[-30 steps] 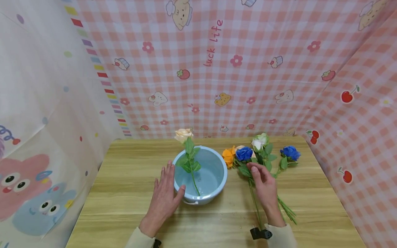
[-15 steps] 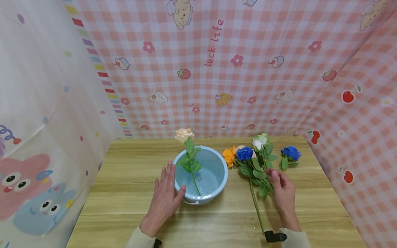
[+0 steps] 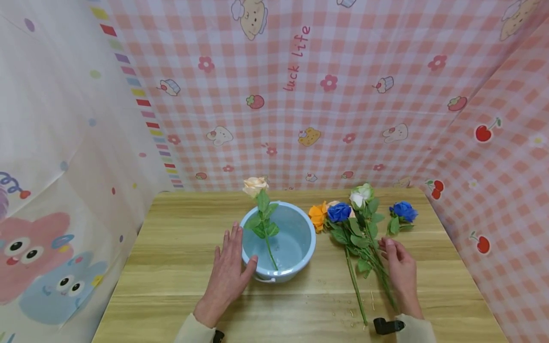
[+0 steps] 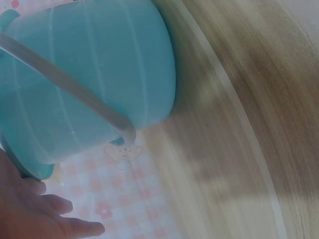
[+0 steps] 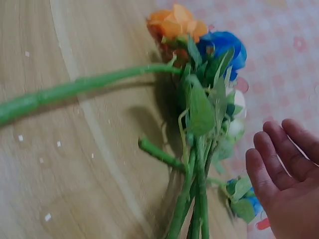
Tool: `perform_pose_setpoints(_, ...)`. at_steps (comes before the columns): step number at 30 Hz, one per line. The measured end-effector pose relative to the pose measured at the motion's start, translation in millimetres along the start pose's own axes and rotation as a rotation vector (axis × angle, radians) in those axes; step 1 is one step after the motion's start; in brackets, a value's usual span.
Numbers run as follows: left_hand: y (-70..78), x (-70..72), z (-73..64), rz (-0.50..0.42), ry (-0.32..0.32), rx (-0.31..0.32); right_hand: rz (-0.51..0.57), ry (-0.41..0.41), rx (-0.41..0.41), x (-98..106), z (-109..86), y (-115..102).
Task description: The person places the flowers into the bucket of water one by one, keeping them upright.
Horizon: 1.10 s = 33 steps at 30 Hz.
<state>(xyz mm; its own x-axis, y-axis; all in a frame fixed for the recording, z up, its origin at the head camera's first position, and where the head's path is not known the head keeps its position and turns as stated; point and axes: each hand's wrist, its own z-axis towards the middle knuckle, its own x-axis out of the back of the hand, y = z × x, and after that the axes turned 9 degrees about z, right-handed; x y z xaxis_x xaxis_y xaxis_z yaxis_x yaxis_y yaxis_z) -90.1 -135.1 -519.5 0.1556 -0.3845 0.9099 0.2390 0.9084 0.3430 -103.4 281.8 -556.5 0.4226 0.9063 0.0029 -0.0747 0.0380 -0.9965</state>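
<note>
Left hand (image 3: 229, 271), lower centre-left of the head frame: fingers extended and slightly spread, thumb apart, set against the left side of a light-blue bucket (image 3: 297, 231); grip on it: none observed. Right hand (image 3: 401, 274), lower right: fingers apart and clamped on nothing, near the bundled green stems (image 3: 382, 278) with a visible gap in the right-wrist view.

Bucket stands upright at centre of the frame, bottom half. A cream rose (image 3: 256, 186) leans in it, head above the rim at upper left, stem slanting down to the near side. Right of the bucket, on the wooden worktop (image 3: 171, 267), lie an orange flower (image 3: 318, 216), a blue rose (image 3: 339, 212) and a white-green rose (image 3: 361, 195), grouped. A second blue rose (image 3: 403, 212) lies farther right. Droplets (image 3: 351, 313) mark the worktop at lower right.
</note>
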Motion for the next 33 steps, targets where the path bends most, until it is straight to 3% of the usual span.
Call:
perform_pose_setpoints(11,-1.2,0.1,-0.7,0.004,0.002,0.001,-0.118,-0.167,-0.105,19.9,15.6,11.4)
perform_pose_setpoints(21,-2.0,-0.3,-1.3,-0.005,0.010,-0.005,-0.242,-0.256,-0.192,27.8,25.9,15.3)
perform_pose_setpoints(33,-1.6,0.3,-0.8,-0.008,0.013,-0.004,-0.370,-0.382,-0.229,28.6,30.3,12.8)
